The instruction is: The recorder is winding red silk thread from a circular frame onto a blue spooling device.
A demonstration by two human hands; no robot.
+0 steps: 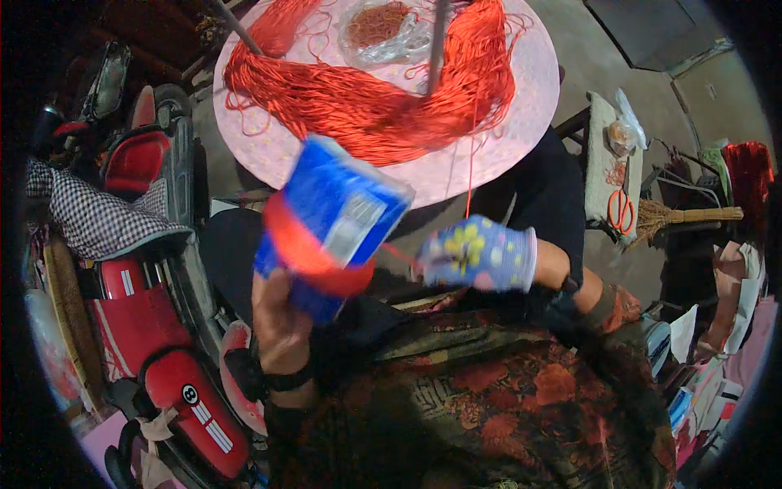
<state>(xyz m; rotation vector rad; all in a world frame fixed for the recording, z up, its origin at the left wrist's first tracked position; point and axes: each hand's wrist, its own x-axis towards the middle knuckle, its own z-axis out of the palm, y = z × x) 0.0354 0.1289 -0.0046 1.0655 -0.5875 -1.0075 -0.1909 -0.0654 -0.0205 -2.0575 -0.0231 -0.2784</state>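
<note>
My left hand [281, 314] grips a blue box-like packet [322, 179] from below, and the packet is tilted and a little blurred. A thick band of wound red cord [305, 248] wraps around its middle. My right hand [479, 254], in a blue flowered glove, is closed on a strand of red cord [470, 179]. One end of that strand rises to the large skein of red cord [350, 106] on the table; the other runs across to the packet. The fingers of my left hand are partly hidden behind the packet.
The round pink table [269, 151] carries the skein, upright rods [437, 49] and a clear plastic bag [383, 33]. To the right are a bench [601, 155], orange-handled scissors [621, 212] and a straw broom [684, 214]. A red scooter [191, 407] stands close on the left.
</note>
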